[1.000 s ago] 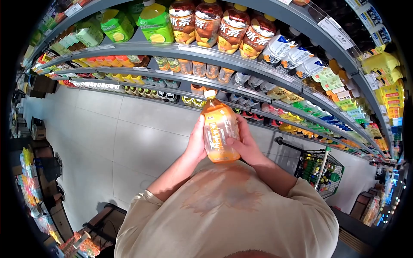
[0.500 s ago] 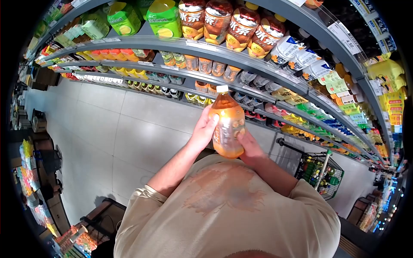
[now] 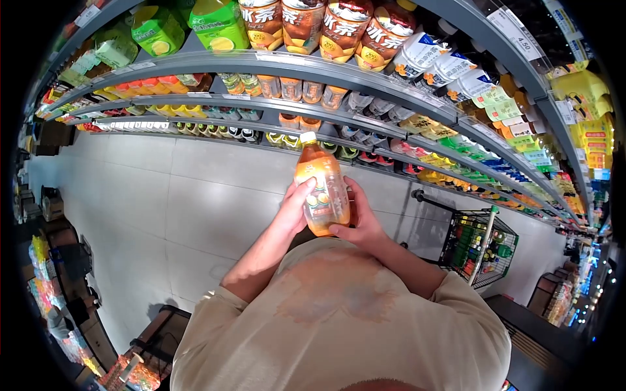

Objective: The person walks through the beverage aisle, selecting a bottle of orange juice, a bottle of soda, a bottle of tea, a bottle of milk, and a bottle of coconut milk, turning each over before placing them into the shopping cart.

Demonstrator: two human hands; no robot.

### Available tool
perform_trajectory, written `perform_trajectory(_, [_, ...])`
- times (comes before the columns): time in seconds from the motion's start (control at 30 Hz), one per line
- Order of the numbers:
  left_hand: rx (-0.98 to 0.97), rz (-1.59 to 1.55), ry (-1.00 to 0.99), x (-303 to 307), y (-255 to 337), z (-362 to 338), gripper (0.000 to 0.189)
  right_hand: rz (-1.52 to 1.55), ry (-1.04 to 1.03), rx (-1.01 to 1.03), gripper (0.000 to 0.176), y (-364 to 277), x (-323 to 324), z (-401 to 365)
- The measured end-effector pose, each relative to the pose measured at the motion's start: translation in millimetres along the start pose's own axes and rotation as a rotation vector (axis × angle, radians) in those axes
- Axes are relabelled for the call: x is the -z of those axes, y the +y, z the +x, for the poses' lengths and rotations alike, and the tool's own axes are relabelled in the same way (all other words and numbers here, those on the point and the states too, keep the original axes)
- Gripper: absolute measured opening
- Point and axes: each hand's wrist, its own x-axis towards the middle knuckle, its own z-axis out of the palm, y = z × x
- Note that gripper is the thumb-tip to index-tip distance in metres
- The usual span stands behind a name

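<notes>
Head view:
1. Most of the fingers vanish behind the bottle (image 3: 323, 195), whose small print blurs. At 12 o'clock, brown-labelled bottles (image 3: 342, 29) are cut off above; between 3 and 4, the wire cart (image 3: 483, 244) has indistinct contents.
2. At the picture's centre, the rounded, clear-walled bottle glows amber, its white cap (image 3: 308, 137) tilted toward 11.
3. Elbows bent, the left hand (image 3: 295, 204) grasps it from 8 o'clock, the right hand (image 3: 362, 221) from 4, thumb near the base.
</notes>
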Motion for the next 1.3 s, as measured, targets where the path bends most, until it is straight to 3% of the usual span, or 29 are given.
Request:
perform_trajectory(0.07, [0.071, -0.145, -0.111, 12, 4, -4, 0.056, -0.024, -0.016, -0.005, 0.101, -5, 1, -3])
perform_trajectory(0.23, [0.087, -0.215, -0.061, -4, 9, -14, 0.098, 0.102, -0.121, 0.144, 0.087, 4, 10, -15])
perform_trajectory(0.27, [0.086, -0.206, -0.064, -13, 7, -15, 0.098, 0.105, -0.121, 0.153, 0.087, 3, 12, -18])
perform_trajectory(0.33, [0.051, -0.458, -0.258, -37, 3, -19, 0.101, 0.143, -0.176, 0.211, 0.081, -4, 13, -26])
perform_trajectory(0.47, [0.088, -0.536, -0.443, -41, -23, -10, 0.1, 0.201, -0.153, 0.16, 0.069, -15, 26, -56])
perform_trajectory(0.53, [0.147, -0.525, -0.489, -64, -32, -12, 0.09, 0.396, -0.189, 0.128, 0.049, -11, 33, -74])
perform_trajectory(0.57, [0.162, -0.563, -0.514, -75, -40, -16, 0.086, 0.407, -0.176, 0.14, 0.049, -7, 40, -82])
perform_trajectory(0.63, [0.191, -0.568, -0.548, -96, -51, -23, 0.074, 0.403, -0.144, 0.159, 0.029, 1, 54, -99])
perform_trajectory(0.73, [0.224, -0.577, -0.661, -134, -71, -29, 0.075, 0.351, -0.149, 0.069, 0.02, -1, 73, -127])
perform_trajectory(0.97, [0.342, -0.505, -0.63, -179, -123, -39, 0.075, 0.406, -0.15, 0.179, 0.016, 5, 99, -177])
perform_trajectory(1.03, [0.357, -0.512, -0.648, -188, -138, -40, 0.074, 0.375, -0.126, 0.214, 0.04, 7, 107, -190])
perform_trajectory(1.07, [0.382, -0.59, -0.677, -186, -149, -40, 0.083, 0.379, -0.124, 0.225, 0.04, 9, 113, -196])
perform_trajectory(1.1, [0.407, -0.67, -0.705, -187, -157, -40, 0.092, 0.353, -0.123, 0.222, 0.038, 11, 118, -202])
perform_trajectory(1.17, [0.406, -0.661, -0.706, -190, -170, -42, 0.09, 0.33, -0.118, 0.226, 0.036, 12, 127, -213])
perform_trajectory(1.23, [0.401, -0.655, -0.71, -191, -180, -43, 0.088, 0.376, -0.099, 0.236, 0.011, 8, 132, -223])
perform_trajectory(1.3, [0.432, -0.673, -0.594, -192, -186, -44, 0.091, 0.353, -0.067, 0.226, 0.015, 14, 141, -227])
